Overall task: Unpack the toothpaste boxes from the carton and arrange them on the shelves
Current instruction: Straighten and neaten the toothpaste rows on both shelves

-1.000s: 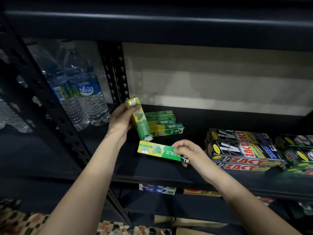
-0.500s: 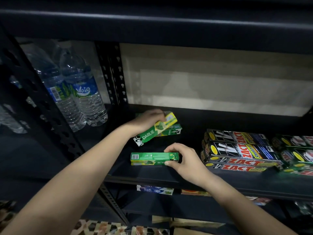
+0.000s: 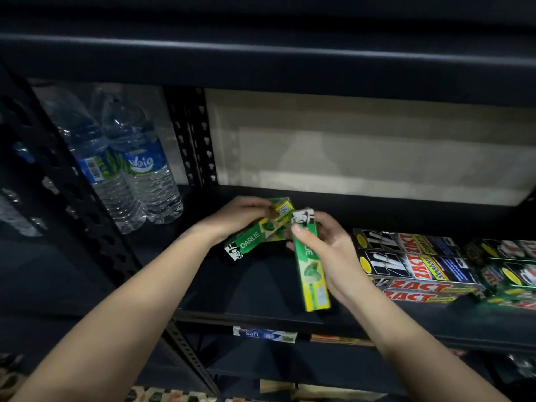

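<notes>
Nearest to us, over the front edge of the shelf (image 3: 249, 316), our right hand (image 3: 327, 250) holds a green Darlie toothpaste box (image 3: 311, 271). Our thumb and fingers are curled round its far end. The box's long side runs from front to back, and its near end sticks out past our hand toward us.

A bit farther in and to the left, our left hand (image 3: 240, 216) grips a second Darlie box (image 3: 255, 236), fingers wrapped over its top. This one lies slanted, low at its left end and higher at its right end. The far ends of the two boxes almost meet, so they make a corner shape.

We think both boxes must turn the same way before we put them down. The left hand is nearer the back of the shelf.

Off to the right lie the black Zact boxes (image 3: 412, 265). At the back left stand water bottles (image 3: 139, 169).
</notes>
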